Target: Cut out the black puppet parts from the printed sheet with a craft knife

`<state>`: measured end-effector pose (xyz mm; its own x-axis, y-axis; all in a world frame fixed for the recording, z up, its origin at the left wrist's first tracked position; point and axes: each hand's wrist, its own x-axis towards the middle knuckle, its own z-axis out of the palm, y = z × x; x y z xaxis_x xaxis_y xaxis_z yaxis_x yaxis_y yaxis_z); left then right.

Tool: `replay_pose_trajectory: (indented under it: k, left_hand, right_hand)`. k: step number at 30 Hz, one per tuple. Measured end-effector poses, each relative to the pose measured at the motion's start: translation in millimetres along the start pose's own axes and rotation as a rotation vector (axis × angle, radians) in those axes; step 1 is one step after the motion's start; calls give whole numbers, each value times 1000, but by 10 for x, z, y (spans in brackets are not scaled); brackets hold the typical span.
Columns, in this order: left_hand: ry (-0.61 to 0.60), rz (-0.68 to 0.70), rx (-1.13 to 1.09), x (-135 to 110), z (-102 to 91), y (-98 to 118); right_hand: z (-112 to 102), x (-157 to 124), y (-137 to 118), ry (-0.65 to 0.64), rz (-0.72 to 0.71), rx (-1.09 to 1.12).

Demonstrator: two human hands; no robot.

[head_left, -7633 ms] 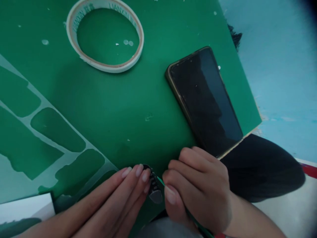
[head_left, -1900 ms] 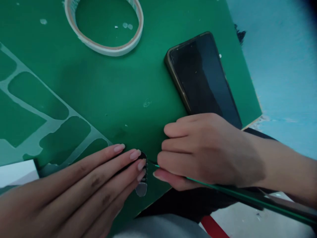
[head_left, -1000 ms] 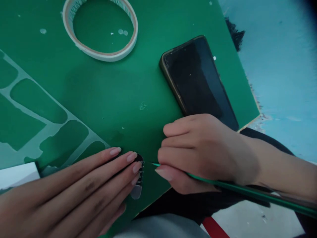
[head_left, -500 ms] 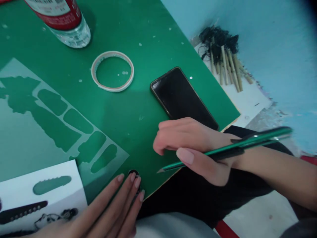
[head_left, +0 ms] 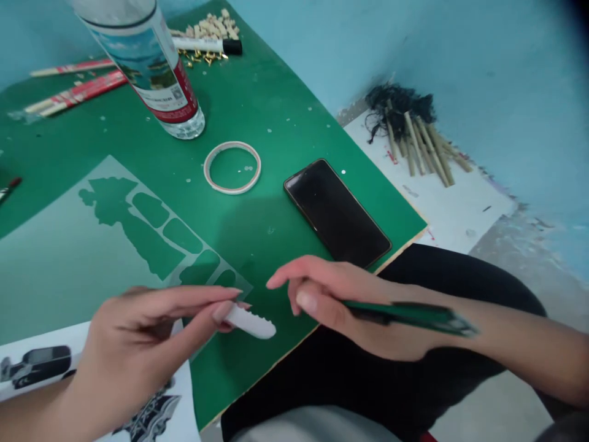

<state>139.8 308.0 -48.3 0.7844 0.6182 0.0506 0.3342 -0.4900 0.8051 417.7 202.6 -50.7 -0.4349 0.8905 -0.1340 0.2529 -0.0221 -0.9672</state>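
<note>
My left hand (head_left: pixel 151 325) pinches a small white cut-out piece (head_left: pixel 251 323) with a notched edge, lifted just above the green mat (head_left: pixel 257 110). My right hand (head_left: pixel 340 301) hovers beside it at the mat's near edge. Its thumb and fingers grip a green craft knife (head_left: pixel 409 313) that points back along my forearm, with the forefinger stretched toward the cut-out. A cut-out translucent sheet (head_left: pixel 92 245) lies on the mat to the left, and a printed white sheet (head_left: pixel 41 368) sits under my left wrist.
A black phone (head_left: pixel 337 212) and a ring of tape (head_left: pixel 232 167) lie on the mat ahead. A clear bottle (head_left: pixel 147 61) stands farther back, with red-wrapped sticks (head_left: pixel 69 92), a marker (head_left: pixel 207 45) and small pegs. Bamboo sticks with black fibre (head_left: pixel 414 135) lie off the mat.
My left hand lifted the small piece off the mat, white side showing. My right hand drew the knife away and turned it back along the forearm. The view rose and pulled back.
</note>
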Motion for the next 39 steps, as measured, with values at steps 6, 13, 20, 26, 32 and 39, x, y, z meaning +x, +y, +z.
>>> replay_pose_trajectory:
  k: [6, 13, 20, 26, 32, 39]
  left_hand:
    - [-10, -561, -513, 40, 31, -20]
    - [-43, -629, -627, -37, 69, -46]
    - [-72, -623, -706, 10, 130, 10]
    - [-240, -668, -812, 55, 273, 106]
    - [-289, -737, -781, 45, 304, 112]
    - [-316, -736, -773, 44, 296, 88]
  right_hand:
    - [8, 43, -162, -258, 256, 297]
    - [52, 98, -177, -282, 293, 266]
    - [83, 106, -188, -261, 290, 239]
    - [145, 109, -174, -212, 313, 171]
    - [246, 81, -111, -181, 254, 81]
    - [229, 78, -97, -196, 271, 55]
